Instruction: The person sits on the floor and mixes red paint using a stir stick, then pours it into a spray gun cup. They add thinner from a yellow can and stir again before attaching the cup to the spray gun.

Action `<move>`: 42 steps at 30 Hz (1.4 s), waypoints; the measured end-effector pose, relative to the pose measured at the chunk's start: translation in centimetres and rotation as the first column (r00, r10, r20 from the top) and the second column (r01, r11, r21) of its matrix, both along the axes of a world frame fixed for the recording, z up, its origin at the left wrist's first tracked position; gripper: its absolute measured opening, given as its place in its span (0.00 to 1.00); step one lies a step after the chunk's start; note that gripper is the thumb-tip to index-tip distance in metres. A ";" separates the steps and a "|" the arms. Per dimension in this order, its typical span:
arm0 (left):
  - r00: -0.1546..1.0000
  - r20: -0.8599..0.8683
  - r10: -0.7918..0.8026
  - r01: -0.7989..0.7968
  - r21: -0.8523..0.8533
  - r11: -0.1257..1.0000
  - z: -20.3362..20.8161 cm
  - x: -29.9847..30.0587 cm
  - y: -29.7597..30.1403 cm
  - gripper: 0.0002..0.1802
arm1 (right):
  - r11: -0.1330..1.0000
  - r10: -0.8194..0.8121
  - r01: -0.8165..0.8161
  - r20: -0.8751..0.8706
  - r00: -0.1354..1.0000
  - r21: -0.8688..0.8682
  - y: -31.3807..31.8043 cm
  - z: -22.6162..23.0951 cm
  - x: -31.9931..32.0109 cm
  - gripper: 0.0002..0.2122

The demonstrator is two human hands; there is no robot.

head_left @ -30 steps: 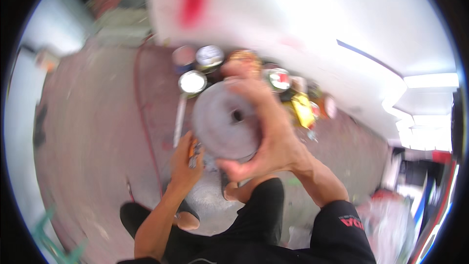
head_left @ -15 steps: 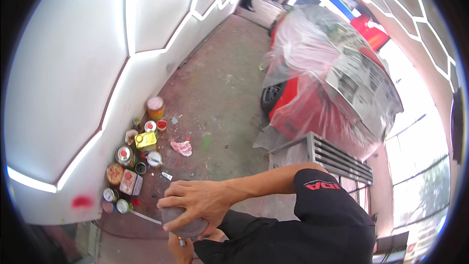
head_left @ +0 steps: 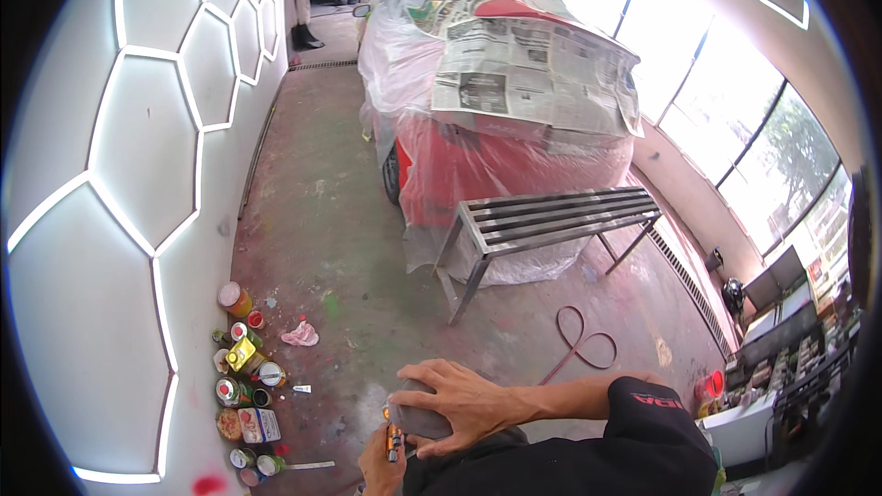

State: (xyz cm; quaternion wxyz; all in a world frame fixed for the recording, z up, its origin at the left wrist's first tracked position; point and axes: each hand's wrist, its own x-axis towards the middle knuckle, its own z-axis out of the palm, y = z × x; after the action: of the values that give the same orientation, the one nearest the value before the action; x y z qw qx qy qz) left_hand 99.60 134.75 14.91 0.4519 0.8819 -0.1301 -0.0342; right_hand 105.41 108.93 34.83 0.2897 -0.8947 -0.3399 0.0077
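Observation:
Low in the picture, my right hand (head_left: 459,404) spreads its fingers over the rounded grey cup (head_left: 423,409) of a spray gun and grips it from above. Just left of and below it, my left hand (head_left: 379,461) is closed around the gun's body, where orange and silver metal fittings (head_left: 393,436) show. The underside of the gun is hidden by my hands. Both forearms are close to my body, the right one coming from a black sleeve (head_left: 648,413).
Several paint cans (head_left: 230,392) and a yellow tin (head_left: 243,355) stand along the white panelled wall (head_left: 83,312). A crumpled pink rag (head_left: 300,334) lies beside them. Ahead, a metal bench (head_left: 551,220) fronts a red car (head_left: 496,170) covered in plastic and newspaper. A hose (head_left: 574,349) loops on the floor.
My view has swung right and lifted, bringing the whole bench, the hose and the right-hand shelf into sight. My right hand stays on the cup; more of the gun's fittings show at my left hand.

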 end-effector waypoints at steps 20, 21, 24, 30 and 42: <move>0.820 -0.086 -0.566 0.572 0.076 0.817 4.6 -29.3 -12.8 0.20 | 0.994 0.106 -0.098 0.205 0.973 -0.050 -16.7 2.2 -40.5 0.47; 0.815 -0.147 -0.560 0.576 0.112 0.810 4.5 -30.6 -12.3 0.20 | 0.997 0.077 -0.069 0.232 0.970 -0.043 -16.3 2.6 -41.7 0.47; 0.839 -0.154 -0.522 0.535 0.059 0.843 3.8 -33.5 -11.1 0.20 | 0.984 -0.165 0.176 0.209 0.964 -0.034 -13.6 3.8 -45.4 0.48; 0.836 -0.130 -0.534 0.533 -0.043 0.845 5.4 -37.4 -9.3 0.19 | 0.851 -0.525 0.522 0.057 0.849 0.066 -7.2 4.6 -52.7 0.48; 0.545 -0.100 -0.832 0.837 0.119 0.534 7.2 -42.8 1.9 0.27 | 0.978 -0.187 0.182 0.044 0.981 0.107 -0.4 3.9 -62.3 0.46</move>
State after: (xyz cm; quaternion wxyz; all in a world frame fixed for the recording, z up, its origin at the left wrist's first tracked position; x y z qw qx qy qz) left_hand 56.83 136.69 22.08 0.3140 0.7441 -0.5247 -0.2691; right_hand 43.14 108.50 38.74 0.3253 -0.9063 -0.2630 -0.0606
